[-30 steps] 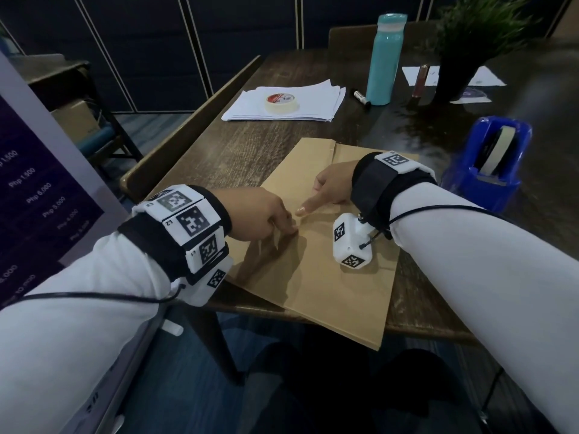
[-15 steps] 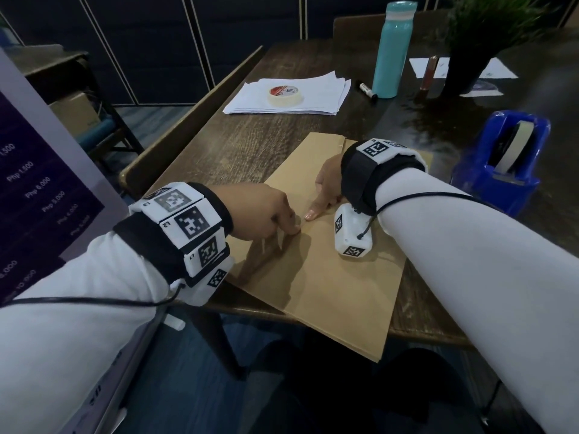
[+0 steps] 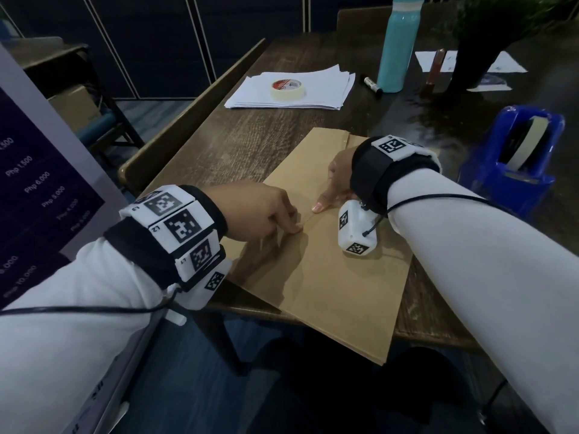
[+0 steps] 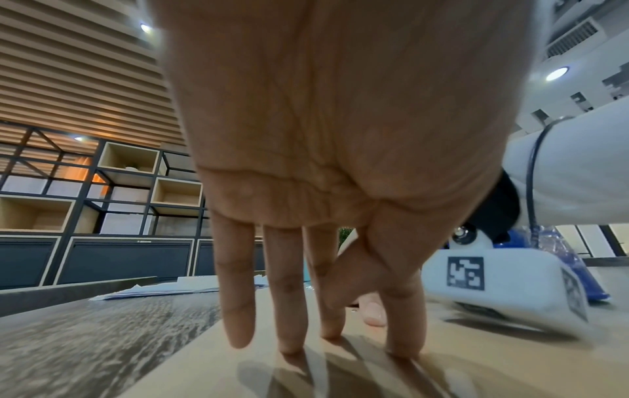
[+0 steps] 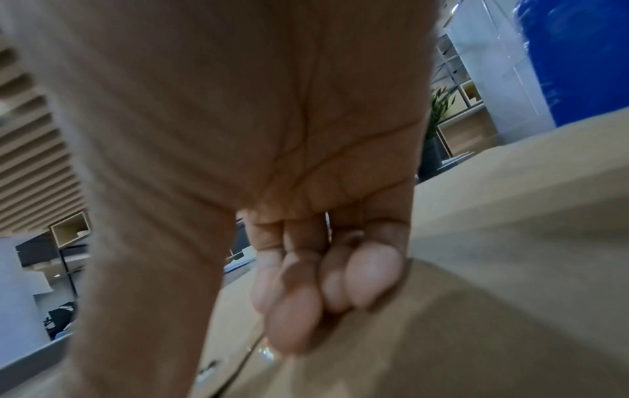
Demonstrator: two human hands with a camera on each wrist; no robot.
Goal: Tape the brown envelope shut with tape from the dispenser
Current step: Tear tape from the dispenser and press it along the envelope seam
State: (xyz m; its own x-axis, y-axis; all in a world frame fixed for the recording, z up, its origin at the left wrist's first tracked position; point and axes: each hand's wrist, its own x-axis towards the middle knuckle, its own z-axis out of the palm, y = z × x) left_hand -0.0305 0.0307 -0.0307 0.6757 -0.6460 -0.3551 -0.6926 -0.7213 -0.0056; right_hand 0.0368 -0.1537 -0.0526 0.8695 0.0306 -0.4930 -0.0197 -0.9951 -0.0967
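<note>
Since a second ago the right hand [image 3: 340, 180] has drawn back toward its wrist, thumb still pressing the brown envelope [image 3: 329, 277] (flat on the table [image 3: 250, 142]). Left hand [image 3: 257, 214] presses straight fingertips [image 4: 403, 347] there; neither grip holds anything. Blue dispenser [image 3: 517, 161] stands right.

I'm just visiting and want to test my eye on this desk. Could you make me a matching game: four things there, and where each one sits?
Things:
1. masking tape roll
2. teal bottle
3. blue tape dispenser
4. brown envelope

Places:
A. under both hands
B. on the white paper stack
C. at the table's right side
D. upright beside the black marker

Pairs: 1-B, 2-D, 3-C, 4-A
</note>
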